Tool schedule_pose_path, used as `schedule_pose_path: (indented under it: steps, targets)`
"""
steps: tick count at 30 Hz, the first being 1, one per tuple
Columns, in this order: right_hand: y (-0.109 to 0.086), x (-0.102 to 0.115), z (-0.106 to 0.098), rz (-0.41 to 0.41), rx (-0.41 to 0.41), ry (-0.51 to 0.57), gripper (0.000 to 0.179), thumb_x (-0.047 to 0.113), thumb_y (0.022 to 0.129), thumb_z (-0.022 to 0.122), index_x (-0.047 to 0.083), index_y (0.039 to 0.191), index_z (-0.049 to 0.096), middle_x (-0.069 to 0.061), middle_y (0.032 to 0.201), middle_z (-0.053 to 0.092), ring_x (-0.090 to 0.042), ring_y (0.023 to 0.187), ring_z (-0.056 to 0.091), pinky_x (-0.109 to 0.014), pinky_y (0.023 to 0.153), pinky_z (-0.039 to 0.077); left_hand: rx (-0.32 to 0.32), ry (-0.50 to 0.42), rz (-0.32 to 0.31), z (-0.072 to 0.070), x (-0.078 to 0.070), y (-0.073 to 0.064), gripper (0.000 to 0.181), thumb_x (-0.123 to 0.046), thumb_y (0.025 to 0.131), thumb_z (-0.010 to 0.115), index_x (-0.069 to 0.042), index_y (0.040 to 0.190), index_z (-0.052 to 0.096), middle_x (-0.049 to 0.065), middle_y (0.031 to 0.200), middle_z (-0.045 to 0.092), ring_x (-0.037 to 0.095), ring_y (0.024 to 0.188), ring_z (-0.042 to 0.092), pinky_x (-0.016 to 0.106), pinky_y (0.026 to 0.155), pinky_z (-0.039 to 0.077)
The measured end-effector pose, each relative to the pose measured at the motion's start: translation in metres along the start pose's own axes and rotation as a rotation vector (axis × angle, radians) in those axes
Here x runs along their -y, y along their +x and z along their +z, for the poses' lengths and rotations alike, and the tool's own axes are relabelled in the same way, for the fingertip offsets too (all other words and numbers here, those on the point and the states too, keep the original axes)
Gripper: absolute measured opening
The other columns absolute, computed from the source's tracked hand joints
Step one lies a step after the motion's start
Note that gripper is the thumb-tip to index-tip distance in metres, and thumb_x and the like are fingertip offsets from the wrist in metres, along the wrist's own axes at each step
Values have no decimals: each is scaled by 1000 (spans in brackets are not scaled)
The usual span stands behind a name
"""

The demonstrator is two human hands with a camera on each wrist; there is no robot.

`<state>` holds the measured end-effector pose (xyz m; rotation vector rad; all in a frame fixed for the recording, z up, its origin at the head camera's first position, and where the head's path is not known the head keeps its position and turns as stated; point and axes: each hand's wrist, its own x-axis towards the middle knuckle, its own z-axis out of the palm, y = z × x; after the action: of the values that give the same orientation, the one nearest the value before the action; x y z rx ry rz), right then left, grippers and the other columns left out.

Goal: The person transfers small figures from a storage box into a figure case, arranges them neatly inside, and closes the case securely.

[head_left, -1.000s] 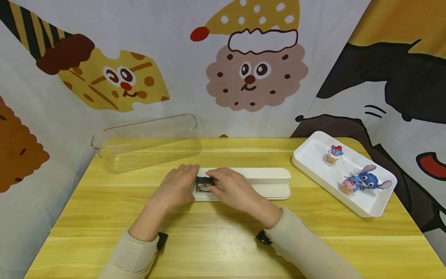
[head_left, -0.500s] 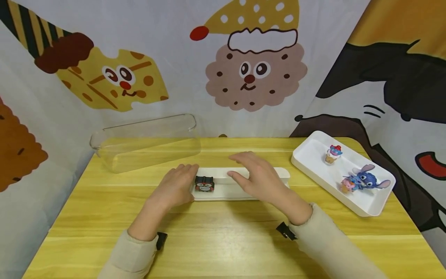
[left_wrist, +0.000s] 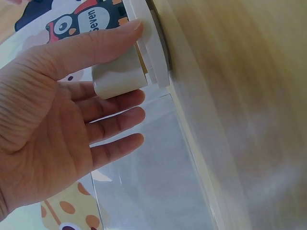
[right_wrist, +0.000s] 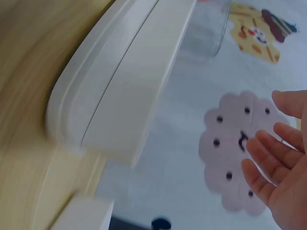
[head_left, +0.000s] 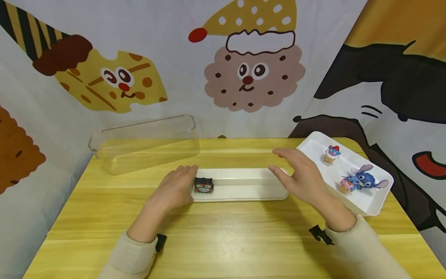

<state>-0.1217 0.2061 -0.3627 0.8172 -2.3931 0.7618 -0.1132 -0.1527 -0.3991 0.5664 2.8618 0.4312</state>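
Pinches left end of white base (head_left: 249, 192) with left hand (head_left: 175, 184). Found on that end: owl-faced block (head_left: 203, 185), with lettering (left_wrist: 93, 18) legible only in left wrist view. Holds right hand (head_left: 304, 178) spread near base's right end, having gripped block one second earlier.

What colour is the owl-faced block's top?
Black; the owl-faced block's top shows best in the head view.

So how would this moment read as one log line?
left hand: grips left end of stepped white base | right hand: holding nothing | owl block: on base's lower step | Stitch figurine: in white tray
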Motion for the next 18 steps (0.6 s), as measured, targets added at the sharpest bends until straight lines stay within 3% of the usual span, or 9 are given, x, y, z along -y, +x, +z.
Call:
schedule_pose_path:
  steps: [7,9,13,18]
  targets:
    - [-20,-22,-29,84,-25,-89,55,4,78,89,0,129,69,-18,129,70,-38,120,63,-42,105,51,-3,4,1,2,0,0,99,-7,69,98,6,152,44,25,146,57,44,135,52,59,113,44]
    - [-26,-28,-37,124,-25,-108,57,5,78,89,0,131,68,-19,134,67,-41,125,61,-47,110,48,-2,2,1,2,0,-1,100,-7,69,98,6,152,44,25,146,56,44,136,51,59,114,44]
    - [-38,-38,-49,220,-21,-129,64,6,78,89,1,137,65,-22,141,62,-47,130,55,-63,108,45,2,3,1,1,0,0,100,-8,70,98,6,153,43,26,148,55,45,137,50,60,115,42]
    - [-57,-57,-62,333,13,-146,71,13,82,88,0,145,58,-25,153,52,-51,139,45,-73,110,37,2,13,3,1,0,1,100,-9,70,98,6,152,44,25,148,55,45,137,50,60,115,42]
